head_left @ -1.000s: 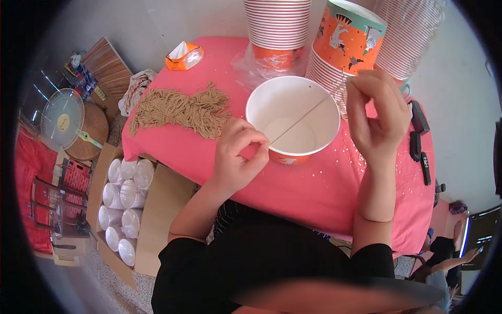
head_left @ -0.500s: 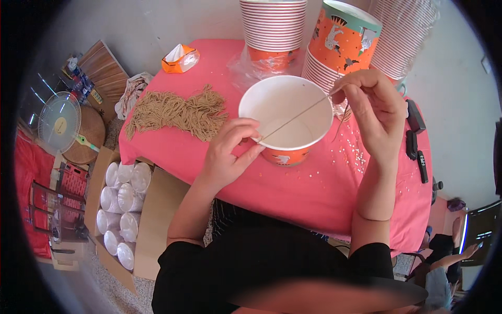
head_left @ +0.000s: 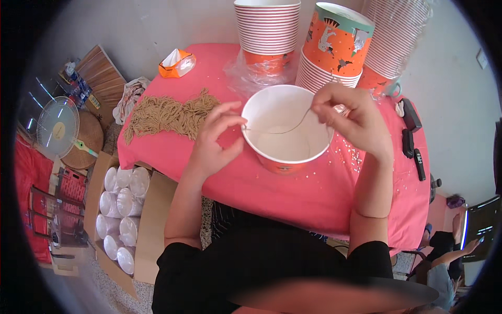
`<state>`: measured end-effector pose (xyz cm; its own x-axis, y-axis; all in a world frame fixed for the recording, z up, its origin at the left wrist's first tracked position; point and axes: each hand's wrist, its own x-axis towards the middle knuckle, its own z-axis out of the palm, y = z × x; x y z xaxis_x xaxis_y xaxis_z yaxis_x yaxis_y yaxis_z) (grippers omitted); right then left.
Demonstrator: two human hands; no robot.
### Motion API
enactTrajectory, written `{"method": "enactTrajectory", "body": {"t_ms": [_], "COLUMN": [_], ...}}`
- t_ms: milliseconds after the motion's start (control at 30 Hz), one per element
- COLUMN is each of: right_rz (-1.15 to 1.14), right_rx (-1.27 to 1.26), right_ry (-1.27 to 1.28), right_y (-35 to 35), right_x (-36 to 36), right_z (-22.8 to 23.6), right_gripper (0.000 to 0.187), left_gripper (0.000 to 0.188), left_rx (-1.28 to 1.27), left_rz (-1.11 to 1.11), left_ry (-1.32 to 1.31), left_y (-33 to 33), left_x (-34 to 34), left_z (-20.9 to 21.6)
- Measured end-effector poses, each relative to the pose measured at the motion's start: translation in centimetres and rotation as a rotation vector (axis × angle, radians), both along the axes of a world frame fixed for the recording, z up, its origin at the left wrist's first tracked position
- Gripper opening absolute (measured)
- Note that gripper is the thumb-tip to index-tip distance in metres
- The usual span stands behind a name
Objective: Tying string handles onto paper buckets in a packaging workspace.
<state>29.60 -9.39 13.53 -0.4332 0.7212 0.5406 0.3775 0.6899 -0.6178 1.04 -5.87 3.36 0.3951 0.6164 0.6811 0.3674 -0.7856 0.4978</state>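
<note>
A white-lined paper bucket (head_left: 287,159) with an orange outside stands upright before me. One thin tan cord (head_left: 285,132) starts at its left rim and sags across the opening to my right hand (head_left: 358,118). That hand pinches the cord between thumb and fingers above the right rim. My left hand (head_left: 215,141) is open, thumb and fingers apart, with fingertips at or close to the left rim. Left of the bucket lies a bundle of similar tan cords (head_left: 167,116), partly behind my left fingers.
Tall stacks of paper buckets (head_left: 269,31) rise at the back, some in clear plastic. An orange packet (head_left: 177,63) lies back left; black objects (head_left: 411,115) line the right edge. Small bits litter the pink tablecloth (head_left: 298,201). A carton (head_left: 151,225) of wrapped cups stands left; another person sits far right.
My left fingers have let go of the rim and spread apart. The cord has gone from taut to slack, and my right hand has moved lower and left.
</note>
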Motion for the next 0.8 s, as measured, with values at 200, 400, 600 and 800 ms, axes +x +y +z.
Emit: {"method": "enactTrajectory", "body": {"t_ms": [200,400,600,800], "right_rz": [0.206,0.199,0.174,-0.029], "right_rx": [-0.012,0.025,0.053,0.113], "right_ry": [-0.322,-0.336,-0.289,-0.334], "right_y": [0.5,0.5,0.2,0.9], "right_x": [-1.3,-0.7,-0.9,-0.9], "right_z": [-1.6,-1.7,-1.3,-2.2], "right_gripper": [0.006,0.006,0.007,0.006], "left_gripper": [0.026,0.023,0.023,0.030], "left_rx": [0.113,0.159,-0.205,-0.144], "left_rz": [0.255,0.076,0.091,0.132], "left_ry": [-0.158,0.016,-0.206,-0.328], "left_y": [-2.5,-3.6,2.0,1.5], "left_x": [2.3,5.0,2.5,4.3], "left_z": [-0.7,-0.5,-0.8,-0.3]}}
